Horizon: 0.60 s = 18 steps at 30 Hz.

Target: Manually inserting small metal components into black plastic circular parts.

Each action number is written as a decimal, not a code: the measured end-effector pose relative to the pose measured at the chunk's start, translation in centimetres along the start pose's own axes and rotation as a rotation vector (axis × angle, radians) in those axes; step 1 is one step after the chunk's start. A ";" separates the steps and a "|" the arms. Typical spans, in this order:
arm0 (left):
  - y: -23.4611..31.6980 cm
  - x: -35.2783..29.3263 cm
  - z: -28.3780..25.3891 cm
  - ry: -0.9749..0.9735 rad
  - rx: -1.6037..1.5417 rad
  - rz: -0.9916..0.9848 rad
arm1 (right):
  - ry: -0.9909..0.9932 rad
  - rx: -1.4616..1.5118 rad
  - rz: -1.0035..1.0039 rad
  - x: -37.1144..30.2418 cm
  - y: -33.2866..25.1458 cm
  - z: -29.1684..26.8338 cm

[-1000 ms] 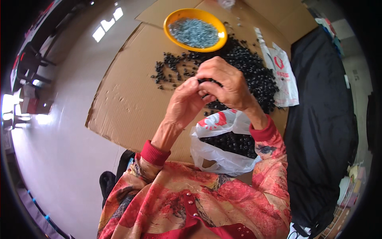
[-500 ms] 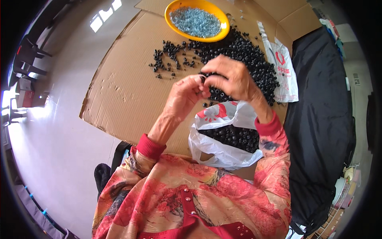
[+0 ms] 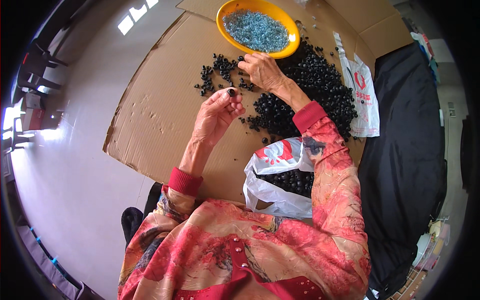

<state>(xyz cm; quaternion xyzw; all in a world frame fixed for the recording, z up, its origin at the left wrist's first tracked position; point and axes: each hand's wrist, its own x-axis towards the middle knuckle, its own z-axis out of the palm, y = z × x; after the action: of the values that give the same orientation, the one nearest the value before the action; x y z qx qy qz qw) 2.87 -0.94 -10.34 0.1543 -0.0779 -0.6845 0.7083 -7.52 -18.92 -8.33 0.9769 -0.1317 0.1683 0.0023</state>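
Over the cardboard point(image 3: 160, 115), left hand point(image 3: 216, 116) pinches a black cap point(image 3: 231, 92); right hand point(image 3: 264, 71), seemingly half-curled, touches the yellow bowl point(image 3: 287, 50).

Long-sleeved top, red-orange floral print with cream and dark patches. Solid red ribbed cuffs on both sleeves point(image 3: 186, 181). Red placket down front at 6 o'clock, small round studs. Both hands point(image 3: 215, 117) bare, no rings.

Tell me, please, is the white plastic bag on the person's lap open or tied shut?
Open: the white plastic bag gapes at its mouth, showing small black parts piled inside.
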 end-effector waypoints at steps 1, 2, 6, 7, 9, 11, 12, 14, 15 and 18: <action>0.1 0.2 -0.1 0.007 -0.005 0.001 | -0.009 -0.091 -0.056 0.2 0.1 0.2; 0.3 0.5 -0.1 -0.012 -0.010 0.006 | -0.017 -0.183 -0.113 0.3 0.2 0.4; 0.6 0.8 -0.1 -0.057 -0.034 0.028 | -0.082 -0.263 -0.143 0.5 0.0 0.3; 0.7 0.9 0.0 -0.066 -0.040 0.025 | -0.142 -0.271 -0.132 0.6 -0.1 0.0; 0.5 1.0 0.1 -0.055 -0.028 0.024 | -0.188 -0.311 -0.164 0.5 -0.2 -0.1; 0.5 1.1 0.1 -0.050 -0.015 0.023 | -0.187 -0.263 -0.139 0.2 -0.1 -0.3; 0.4 1.0 0.0 -0.052 -0.014 0.025 | -0.188 -0.212 -0.120 0.2 -0.2 -0.6; 0.4 1.0 0.0 -0.052 -0.014 0.032 | -0.145 -0.143 -0.052 -0.1 0.1 -1.6; 0.7 0.8 -0.1 -0.036 0.015 0.042 | -0.098 0.230 0.138 0.4 -1.4 -3.4; 0.7 0.8 0.8 -0.047 0.017 0.032 | 0.003 0.743 0.397 -0.3 -4.2 -7.0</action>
<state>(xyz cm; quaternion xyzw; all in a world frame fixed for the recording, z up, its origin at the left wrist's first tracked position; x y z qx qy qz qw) 3.34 -1.83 -9.41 0.1431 -0.1027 -0.6757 0.7158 -8.97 -14.51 -1.69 0.8668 -0.2479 0.2029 -0.3822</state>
